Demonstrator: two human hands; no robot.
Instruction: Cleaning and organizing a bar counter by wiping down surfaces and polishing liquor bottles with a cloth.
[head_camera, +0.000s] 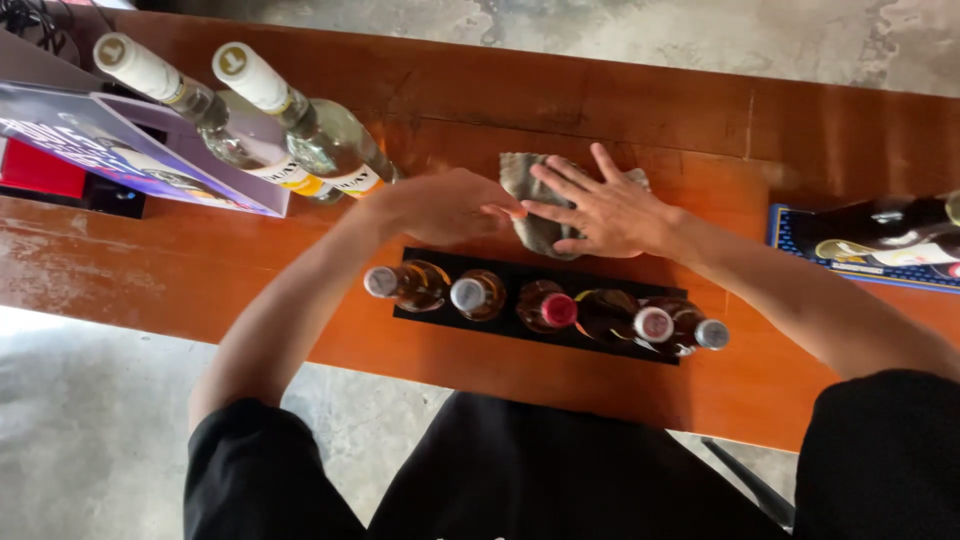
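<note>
grey cloth (535, 200) lies under right hand (600, 212), left hand (445, 205) beside it.

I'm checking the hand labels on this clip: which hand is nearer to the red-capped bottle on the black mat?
The right hand. It lies flat on the grey cloth, just behind the red-capped bottle. The left hand is blurred and sits further to the left, behind the two leftmost bottles.

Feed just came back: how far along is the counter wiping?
Done: five bottles stand lined up on the black mat. In hand: right hand lies flat on the grey cloth, left hand blurred beside it. Left: cannot tell how much wooden counter is unwiped.
</note>
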